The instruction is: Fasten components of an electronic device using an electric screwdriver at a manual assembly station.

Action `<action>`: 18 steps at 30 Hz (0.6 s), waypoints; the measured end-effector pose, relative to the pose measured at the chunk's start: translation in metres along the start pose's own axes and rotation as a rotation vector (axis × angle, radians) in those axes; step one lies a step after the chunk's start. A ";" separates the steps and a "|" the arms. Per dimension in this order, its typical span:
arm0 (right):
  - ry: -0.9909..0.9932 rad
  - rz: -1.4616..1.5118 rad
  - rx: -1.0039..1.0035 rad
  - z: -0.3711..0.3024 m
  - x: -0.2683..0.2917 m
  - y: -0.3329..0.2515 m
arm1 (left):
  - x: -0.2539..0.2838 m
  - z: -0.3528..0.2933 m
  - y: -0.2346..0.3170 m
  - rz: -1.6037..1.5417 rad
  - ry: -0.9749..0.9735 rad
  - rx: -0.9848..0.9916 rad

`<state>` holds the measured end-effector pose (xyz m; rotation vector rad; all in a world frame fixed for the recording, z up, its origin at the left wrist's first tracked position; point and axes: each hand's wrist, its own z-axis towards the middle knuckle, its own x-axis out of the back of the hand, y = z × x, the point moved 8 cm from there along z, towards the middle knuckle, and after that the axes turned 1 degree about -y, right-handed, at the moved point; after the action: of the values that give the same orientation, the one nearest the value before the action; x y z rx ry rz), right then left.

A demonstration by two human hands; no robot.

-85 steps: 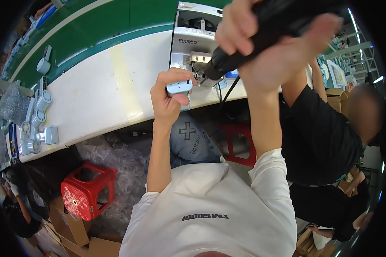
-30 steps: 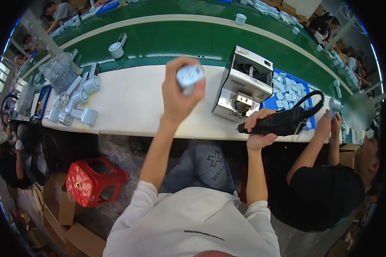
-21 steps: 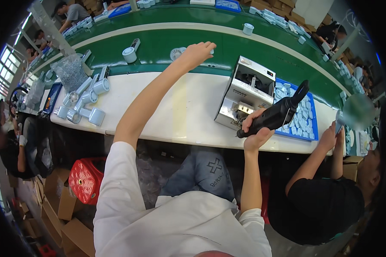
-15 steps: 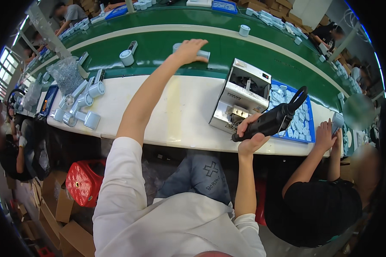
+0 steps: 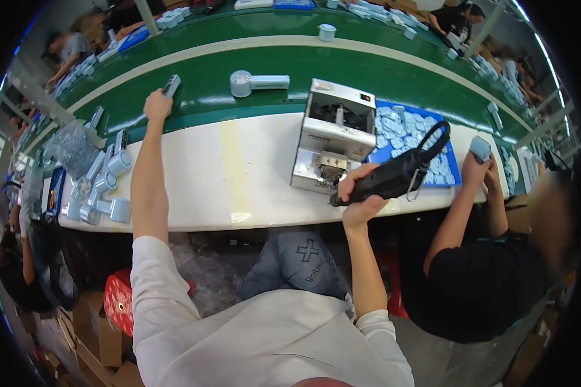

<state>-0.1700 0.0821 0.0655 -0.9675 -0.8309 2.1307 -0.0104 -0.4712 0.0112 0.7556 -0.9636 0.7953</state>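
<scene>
left hand (image 5: 157,105): at light-blue device (image 5: 172,84), grip unclear | right hand (image 5: 361,195): wrapped round black power tool (image 5: 391,177)

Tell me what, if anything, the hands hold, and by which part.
Right hand: the black power tool, by the front of its body. Left hand: covers the near end of a pale-blue device; whether it grips cannot be told.

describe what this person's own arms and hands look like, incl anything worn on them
The left hand and right hand are ungloved, and no watch or bracelet shows at either wrist. The forearms are bare too. Above them are loose, plain white short sleeves, part of a white T-shirt. No cables or markings are visible on the arms.
</scene>
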 end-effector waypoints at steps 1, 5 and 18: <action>-0.043 0.006 -0.006 -0.001 -0.005 0.000 | 0.011 -0.001 -0.018 -0.221 0.035 0.034; -0.072 0.009 -0.005 -0.001 -0.009 0.003 | 0.019 -0.010 -0.008 -1.564 0.115 0.155; 0.077 -0.486 0.023 0.054 0.050 -0.039 | 0.176 -0.250 0.167 -1.992 -0.069 -0.376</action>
<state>-0.2283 0.1276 0.1035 -0.7385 -0.8957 1.6728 0.0115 -0.1380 0.1092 0.9716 -0.0517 -1.1167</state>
